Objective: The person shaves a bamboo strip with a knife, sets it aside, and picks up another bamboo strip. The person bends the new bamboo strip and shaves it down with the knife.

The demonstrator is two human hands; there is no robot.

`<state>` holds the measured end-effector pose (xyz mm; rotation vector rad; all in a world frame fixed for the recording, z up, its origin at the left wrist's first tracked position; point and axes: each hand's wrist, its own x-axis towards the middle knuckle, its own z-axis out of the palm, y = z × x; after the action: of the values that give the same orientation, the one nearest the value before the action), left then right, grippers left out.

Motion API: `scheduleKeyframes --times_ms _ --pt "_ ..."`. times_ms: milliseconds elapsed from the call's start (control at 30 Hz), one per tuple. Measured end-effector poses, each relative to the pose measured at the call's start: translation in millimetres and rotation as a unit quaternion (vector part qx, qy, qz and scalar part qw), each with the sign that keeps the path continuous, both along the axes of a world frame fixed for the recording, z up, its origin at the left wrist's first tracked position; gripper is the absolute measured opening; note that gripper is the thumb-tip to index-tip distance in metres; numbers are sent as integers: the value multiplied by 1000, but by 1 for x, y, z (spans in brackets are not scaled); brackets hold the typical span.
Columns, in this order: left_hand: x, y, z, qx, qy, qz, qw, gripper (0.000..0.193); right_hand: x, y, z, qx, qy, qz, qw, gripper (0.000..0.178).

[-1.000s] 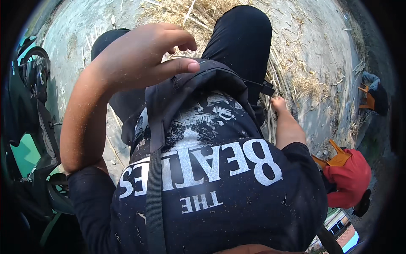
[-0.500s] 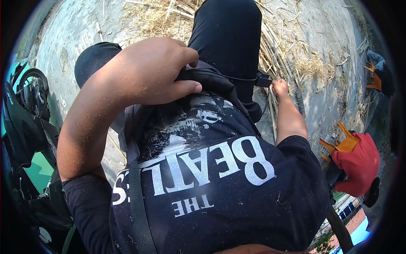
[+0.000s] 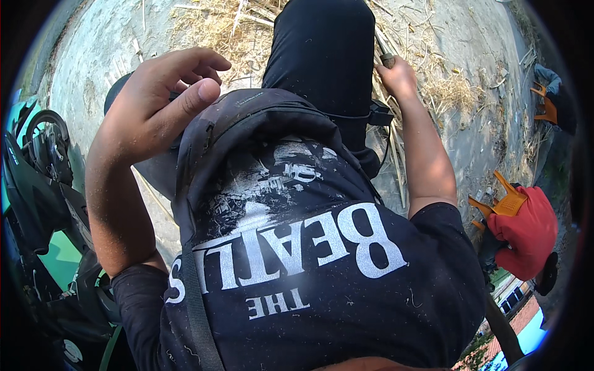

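My left hand [image 3: 164, 102] is raised above my lap, empty, with its fingers loosely bent and apart. Close beside it, a black bag [image 3: 247, 108] lies against my front on a strap. My right hand [image 3: 398, 79] is beyond my bent right knee, closed round the handle of what looks like a knife [image 3: 387, 60]. Its narrow grey blade points away from me, partly lost among pale split strips [image 3: 401, 154] on the ground. A small black box [image 3: 380, 114] on a cord sits at my right thigh.
Straw-like shavings [image 3: 458, 96] and loose strips litter the concrete ground [image 3: 93, 86]. A parked motorcycle [image 3: 46, 179] stands at the left. On the right, a person in red [image 3: 526, 235] sits by an orange chair [image 3: 508, 201]; farther off, another person [image 3: 560, 105] sits on an orange chair.
My left hand has lifted off the bag's edge and moved left. My right hand has moved forward from beside the black box, and the knife handle now shows in it.
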<state>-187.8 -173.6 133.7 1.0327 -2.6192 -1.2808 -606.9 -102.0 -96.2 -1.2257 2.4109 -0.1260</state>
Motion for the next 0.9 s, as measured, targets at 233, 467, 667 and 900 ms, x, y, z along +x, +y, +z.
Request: scheduleKeyframes --times_ms 233,467,667,900 --pt "49 4 -12 56 82 101 990 61 10 -2 -14 9 -3 20 1000 52" --pt "115 5 -18 19 120 242 962 73 -94 37 -57 14 9 -67 998 44" --pt "192 12 -47 35 186 382 905 74 -181 118 -166 8 10 -176 984 45" --pt "250 32 -52 57 237 510 825 65 -161 126 -195 36 -25 -216 975 51"
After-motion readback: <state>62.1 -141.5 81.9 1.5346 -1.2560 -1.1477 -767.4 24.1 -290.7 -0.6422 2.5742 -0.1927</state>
